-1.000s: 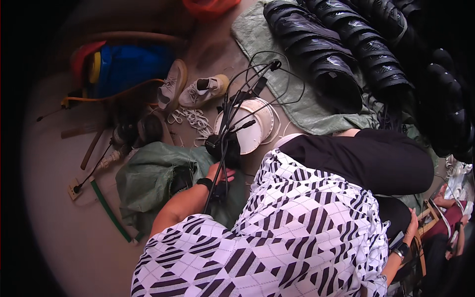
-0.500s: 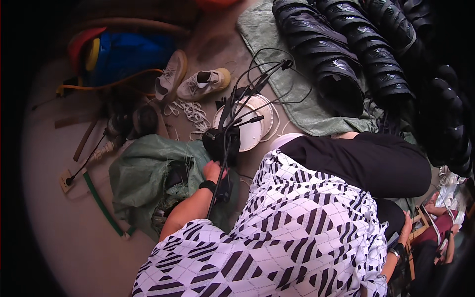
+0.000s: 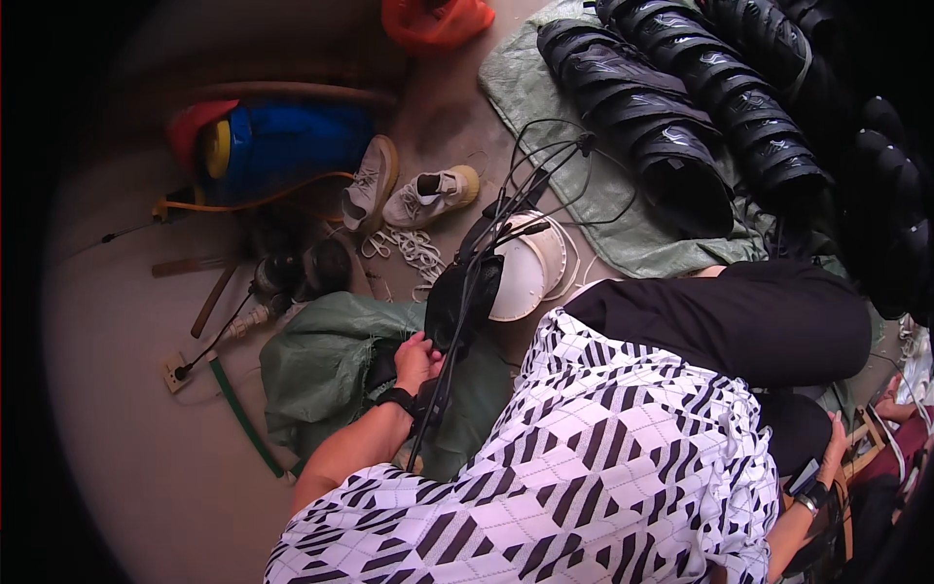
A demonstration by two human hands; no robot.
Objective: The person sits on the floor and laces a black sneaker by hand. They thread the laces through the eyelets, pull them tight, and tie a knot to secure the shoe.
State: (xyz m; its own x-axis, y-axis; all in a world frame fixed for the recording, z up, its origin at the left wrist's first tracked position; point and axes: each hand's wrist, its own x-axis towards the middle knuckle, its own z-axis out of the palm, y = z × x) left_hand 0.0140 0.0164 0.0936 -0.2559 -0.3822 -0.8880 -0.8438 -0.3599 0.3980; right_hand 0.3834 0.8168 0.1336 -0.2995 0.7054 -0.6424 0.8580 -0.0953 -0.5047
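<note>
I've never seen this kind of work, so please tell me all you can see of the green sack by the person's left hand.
The green sack is dull, thin and crinkled, and looks like woven plastic. It slumps in loose folds on the floor, with something dark showing among them. The left forearm and black cables cross in front, hiding parts. A green strip lies left of it. Whether the left hand touches it is unclear.

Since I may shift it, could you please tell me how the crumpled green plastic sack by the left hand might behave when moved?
The green plastic sack would likely sag and fold, given its creased, slumped sides. Its faint sheen suggests it may be slippery. Lying spread out by the left hand, it probably won't roll.
</note>
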